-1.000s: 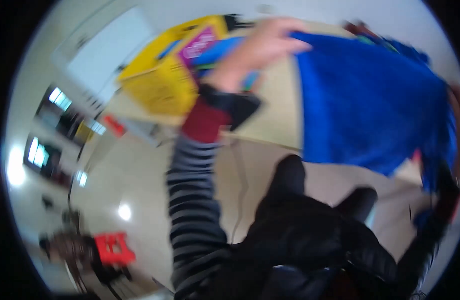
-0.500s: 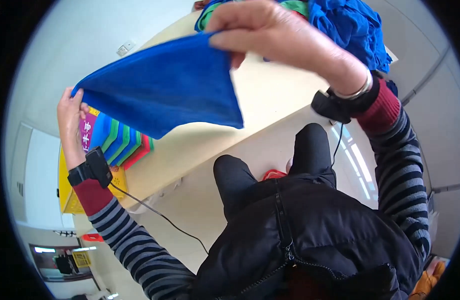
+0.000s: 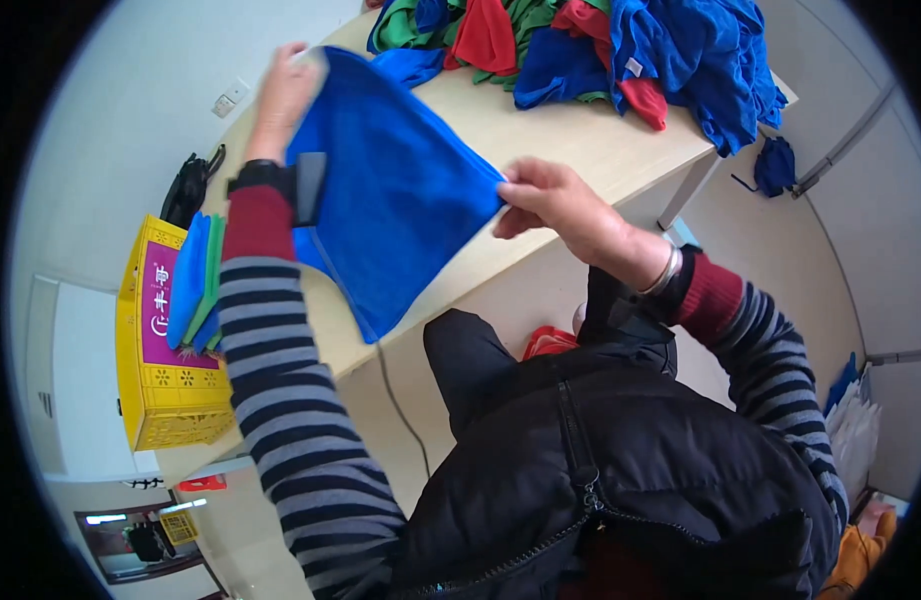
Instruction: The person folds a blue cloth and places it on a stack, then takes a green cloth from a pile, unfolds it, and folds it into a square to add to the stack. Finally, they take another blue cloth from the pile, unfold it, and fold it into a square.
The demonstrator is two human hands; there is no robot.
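The head view shows one blue cloth (image 3: 400,200) held up and spread between two hands over a pale wooden counter (image 3: 580,140). The left hand (image 3: 280,95) has its fingers (image 3: 292,60) closed on the cloth's far upper corner, near the counter's back edge; the right hand (image 3: 550,200) pinches the near right edge, fingers (image 3: 515,190) curled shut on the fabric with the thumb on top. The cloth hangs between them as one flat sheet, its lower corner drooping past the counter's front edge beside the left forearm. At the counter's far end lies one loose pile of cloths (image 3: 600,50), blue, green and red mixed together; the count within it cannot be told. To the left stands one yellow crate (image 3: 155,400) with a perforated wall and a purple rectangular label (image 3: 160,310) on the side facing up; a short stack (image 3: 195,280) of folded cloths, blue and green, rests on it, about three or four layers as far as the edges show. One black bag (image 3: 185,185) lies by the wall behind the crate. One dark blue bundle (image 3: 775,165) lies on the floor beyond the counter's right leg. Each wrist wears one black band (image 3: 265,175).
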